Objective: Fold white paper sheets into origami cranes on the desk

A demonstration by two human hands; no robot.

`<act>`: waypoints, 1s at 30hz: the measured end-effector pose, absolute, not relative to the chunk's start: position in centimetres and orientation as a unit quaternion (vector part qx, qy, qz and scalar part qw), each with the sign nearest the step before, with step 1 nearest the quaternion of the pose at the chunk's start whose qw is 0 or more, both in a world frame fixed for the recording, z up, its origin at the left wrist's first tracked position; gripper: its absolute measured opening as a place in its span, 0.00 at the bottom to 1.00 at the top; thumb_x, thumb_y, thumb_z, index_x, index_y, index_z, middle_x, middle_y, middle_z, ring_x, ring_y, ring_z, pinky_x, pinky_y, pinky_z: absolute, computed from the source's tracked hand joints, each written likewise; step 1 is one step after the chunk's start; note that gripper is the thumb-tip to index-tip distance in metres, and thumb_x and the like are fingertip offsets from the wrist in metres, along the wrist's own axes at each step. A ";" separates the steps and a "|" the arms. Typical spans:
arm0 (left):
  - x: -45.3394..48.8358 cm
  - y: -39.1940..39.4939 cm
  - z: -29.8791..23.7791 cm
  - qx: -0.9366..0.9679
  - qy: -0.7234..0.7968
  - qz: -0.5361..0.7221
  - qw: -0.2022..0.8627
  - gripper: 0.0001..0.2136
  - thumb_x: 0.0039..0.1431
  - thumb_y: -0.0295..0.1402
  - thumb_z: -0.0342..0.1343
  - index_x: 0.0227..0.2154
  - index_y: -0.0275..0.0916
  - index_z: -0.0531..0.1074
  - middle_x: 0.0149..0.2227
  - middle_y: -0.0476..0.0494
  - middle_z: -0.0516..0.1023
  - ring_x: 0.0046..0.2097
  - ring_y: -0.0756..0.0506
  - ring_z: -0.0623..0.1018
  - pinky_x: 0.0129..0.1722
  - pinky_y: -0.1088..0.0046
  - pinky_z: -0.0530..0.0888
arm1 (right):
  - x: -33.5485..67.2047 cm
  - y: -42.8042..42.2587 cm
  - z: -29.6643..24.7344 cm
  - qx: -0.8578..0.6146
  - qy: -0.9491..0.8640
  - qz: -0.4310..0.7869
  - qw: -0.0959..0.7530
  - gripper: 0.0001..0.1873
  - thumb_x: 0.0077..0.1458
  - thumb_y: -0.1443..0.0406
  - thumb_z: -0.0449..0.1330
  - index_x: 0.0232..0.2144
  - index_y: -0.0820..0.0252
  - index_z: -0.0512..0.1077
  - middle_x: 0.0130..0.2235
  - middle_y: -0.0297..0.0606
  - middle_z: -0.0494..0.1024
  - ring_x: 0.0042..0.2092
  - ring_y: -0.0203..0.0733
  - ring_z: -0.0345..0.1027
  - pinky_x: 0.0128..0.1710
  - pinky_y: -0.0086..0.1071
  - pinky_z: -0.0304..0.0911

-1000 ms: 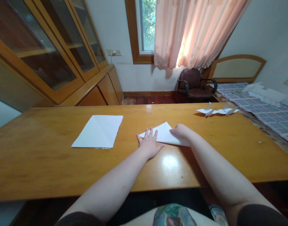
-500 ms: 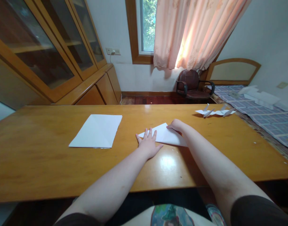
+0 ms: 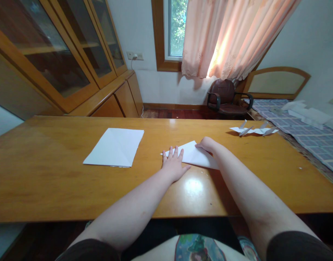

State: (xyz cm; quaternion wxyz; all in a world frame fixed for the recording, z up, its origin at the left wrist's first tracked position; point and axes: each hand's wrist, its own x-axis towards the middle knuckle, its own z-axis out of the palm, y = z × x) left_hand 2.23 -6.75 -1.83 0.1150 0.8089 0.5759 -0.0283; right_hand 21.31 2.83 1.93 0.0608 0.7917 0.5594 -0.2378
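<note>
A white sheet of paper (image 3: 195, 156), folded to a pointed shape, lies on the wooden table in front of me. My left hand (image 3: 173, 166) rests flat with fingers spread over its left part, covering some of the paper near the left tip. At the upper right edge of the fold is my right hand (image 3: 208, 144), its fingers drawn together against the paper. The right forearm hides the paper's right end.
A stack of white paper (image 3: 114, 148) lies to the left on the table (image 3: 60, 192). Several folded paper figures (image 3: 253, 130) stand at the far right. Beyond the table are a brown armchair (image 3: 223, 96), a glass-door cabinet (image 3: 93, 85) and a bed (image 3: 297, 123).
The view has shifted slightly, so the surroundings sit a little further right. Both hands keep nearly the same places on the folded paper.
</note>
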 end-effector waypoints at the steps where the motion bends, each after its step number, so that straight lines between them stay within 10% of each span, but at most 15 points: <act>1: 2.2 -6.8 -1.8 0.809 0.576 -0.028 0.115 0.42 0.55 0.62 0.35 0.67 0.42 0.39 0.69 0.38 0.37 0.67 0.30 0.37 0.60 0.37 0.36 | 21.4 2.9 1.9 0.787 0.566 -0.235 0.064 0.23 0.50 0.55 0.62 0.40 0.71 0.77 0.33 0.48 0.79 0.32 0.48 0.73 0.30 0.33 0.64; 30: 2.2 -6.5 -2.0 0.822 0.559 -0.012 0.109 0.41 0.57 0.59 0.36 0.66 0.36 0.42 0.69 0.33 0.38 0.68 0.34 0.40 0.63 0.46 0.41 | 21.2 3.1 2.9 0.774 0.587 -0.221 0.087 0.21 0.53 0.56 0.59 0.41 0.69 0.77 0.37 0.49 0.79 0.34 0.46 0.73 0.31 0.30 0.63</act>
